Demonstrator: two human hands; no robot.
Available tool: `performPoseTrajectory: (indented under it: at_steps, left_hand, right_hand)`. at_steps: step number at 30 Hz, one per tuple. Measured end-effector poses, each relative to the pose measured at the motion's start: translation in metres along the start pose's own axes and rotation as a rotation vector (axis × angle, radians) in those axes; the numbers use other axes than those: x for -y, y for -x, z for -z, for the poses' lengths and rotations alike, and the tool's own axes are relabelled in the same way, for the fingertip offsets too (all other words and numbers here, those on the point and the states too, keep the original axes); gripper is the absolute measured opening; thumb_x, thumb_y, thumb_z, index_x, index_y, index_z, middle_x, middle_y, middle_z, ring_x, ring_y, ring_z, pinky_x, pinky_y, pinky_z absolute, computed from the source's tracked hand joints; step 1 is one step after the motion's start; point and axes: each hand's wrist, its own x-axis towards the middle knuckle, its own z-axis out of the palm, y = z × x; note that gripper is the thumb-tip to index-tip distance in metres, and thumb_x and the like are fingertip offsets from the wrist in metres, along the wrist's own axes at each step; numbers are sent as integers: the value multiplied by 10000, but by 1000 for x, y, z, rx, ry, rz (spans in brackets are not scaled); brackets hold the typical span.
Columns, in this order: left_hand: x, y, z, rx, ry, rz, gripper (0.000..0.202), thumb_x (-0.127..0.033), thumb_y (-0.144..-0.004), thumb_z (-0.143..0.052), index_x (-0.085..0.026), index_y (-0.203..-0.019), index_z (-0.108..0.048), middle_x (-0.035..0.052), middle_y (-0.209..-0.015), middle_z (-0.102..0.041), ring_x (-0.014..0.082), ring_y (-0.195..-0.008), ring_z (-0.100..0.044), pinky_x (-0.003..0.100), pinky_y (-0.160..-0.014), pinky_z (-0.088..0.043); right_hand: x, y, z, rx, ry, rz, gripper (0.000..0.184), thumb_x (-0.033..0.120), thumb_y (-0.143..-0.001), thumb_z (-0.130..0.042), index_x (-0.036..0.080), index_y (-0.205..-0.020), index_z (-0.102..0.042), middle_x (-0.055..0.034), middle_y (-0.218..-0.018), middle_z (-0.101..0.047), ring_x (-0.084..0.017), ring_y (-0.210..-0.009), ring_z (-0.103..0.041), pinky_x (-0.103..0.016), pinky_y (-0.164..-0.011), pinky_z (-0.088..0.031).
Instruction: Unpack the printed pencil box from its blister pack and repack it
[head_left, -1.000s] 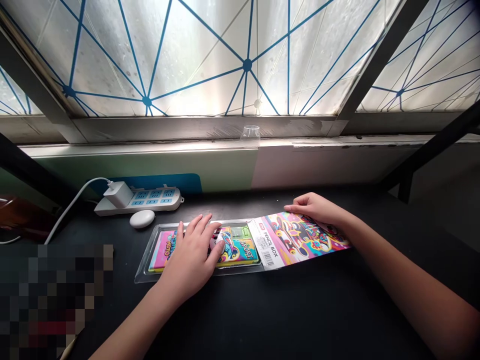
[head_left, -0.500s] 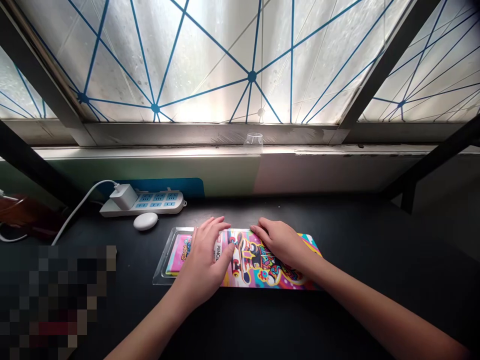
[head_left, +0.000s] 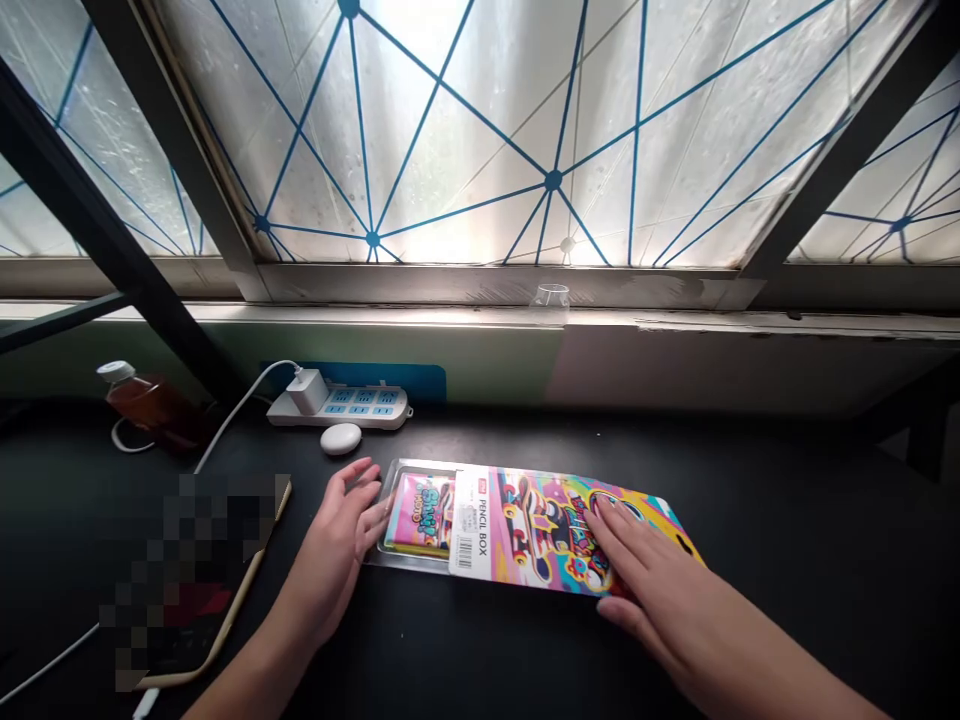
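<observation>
Sitting far left: an amber-filled plastic bottle [head_left: 150, 405] with a white cap is tilting on the black desk [head_left: 787, 520].
Lying nearer: a gold-edged phone [head_left: 247, 570] is resting with its face pixelated.
Powering behind: a white charger [head_left: 307, 392] is plugged into a white power strip [head_left: 375, 408], and a white pebble-shaped object [head_left: 340, 439] is sitting just in front.
Left hand [head_left: 334, 545]: it is holding nothing, fingers curving open, just beside or touching the tray's left edge.
Tray: a clear plastic blister tray [head_left: 379, 560] is lying flat on the desk, holding a colourful sport-themed pack [head_left: 424, 515].
Sleeve: a printed card pencil box sleeve [head_left: 532, 530] is covering the tray's right part, sitting slightly askew.
Right hand [head_left: 667, 600]: it is pressing flat on the sleeve, fingers spread, not gripping.
Handling: the sleeve is probably light and bendy, and the tray thin and slippery, so the long edges are looking like the best hold.
</observation>
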Motion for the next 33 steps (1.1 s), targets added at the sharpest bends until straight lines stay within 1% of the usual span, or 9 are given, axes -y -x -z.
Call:
performPoseTrajectory:
  at_steps: [4,8,12,17,22,24,28,30,33]
  left_hand:
    - [-2,8,-14,94,128,43,512,-339,-959,-551,-237,-1420,-353,178,-1437,-587,266,-1204,-680,419,-997,-563]
    - [4,4,-29,217,-56,14,537,-350,-964,-522,-252,-1448,-311,162,-1395,-622,270,-1137,-712,418,-923,-590]
    - [15,-19,-35,92,-331,-181,433,-264,-955,-471,-198,-1376,-400,166,-1410,-590,243,-1209,-660,368,-953,-557]
    - [22,-36,-19,159,-542,-307,473,-363,-953,-545,-211,-1391,-451,149,-1280,-655,277,-1126,-683,424,-937,-543]
    - [27,-38,-12,136,-398,-291,579,-466,-928,-597,-244,-1430,-412,142,-1236,-666,274,-941,-733,384,-732,-601]
    - [28,-40,-14,112,-280,-292,616,-475,-902,-640,-248,-1428,-411,142,-1244,-656,262,-876,-743,373,-681,-616]
    - [25,-40,-17,17,-165,-410,662,-478,-875,-699,-305,-1448,-417,117,-1323,-629,257,-956,-739,377,-738,-640]
    - [22,-38,-17,-10,-147,-460,659,-470,-896,-683,-349,-1477,-397,93,-1363,-623,266,-1061,-714,385,-796,-639]
    - [19,-35,-15,-1,-63,-467,632,-405,-929,-647,-371,-1498,-373,67,-1448,-578,271,-1218,-649,398,-920,-606]
  right_hand:
    - [32,-17,-32,-74,133,55,836,673,-902,-542,215,-1581,-371,-173,-1575,-420,-470,-1418,-413,-655,-1064,-466]
    - [73,-53,-42,-58,158,169,999,773,-843,-549,104,-1565,-377,-255,-1580,-379,-486,-1456,-332,-637,-1133,-388]
    - [91,-77,-36,16,120,205,1037,736,-843,-601,72,-1584,-308,-278,-1607,-304,-465,-1506,-214,-635,-1185,-293]
    - [47,-77,-6,165,-26,266,802,607,-942,-569,270,-1608,-278,-126,-1652,-295,-352,-1520,-264,-568,-1220,-261]
    - [-25,-60,4,65,-98,31,864,667,-874,-619,264,-1584,-338,-137,-1659,-288,-380,-1530,-217,-631,-1214,-206]
    - [-43,-60,0,-10,-227,-99,887,666,-849,-645,241,-1570,-354,-156,-1660,-283,-393,-1517,-253,-623,-1203,-256]
    - [-46,-68,-9,-166,-750,-333,884,656,-820,-684,230,-1528,-371,-179,-1527,-504,-371,-1382,-502,-538,-1117,-460]
    - [-36,-69,-12,-139,-984,-309,798,621,-832,-700,238,-1474,-422,-158,-1432,-603,-352,-1303,-586,-516,-1075,-513]
    - [-21,-66,-15,-126,-1081,-238,583,549,-861,-716,252,-1327,-530,-129,-1346,-664,-321,-1211,-650,-493,-1046,-540]
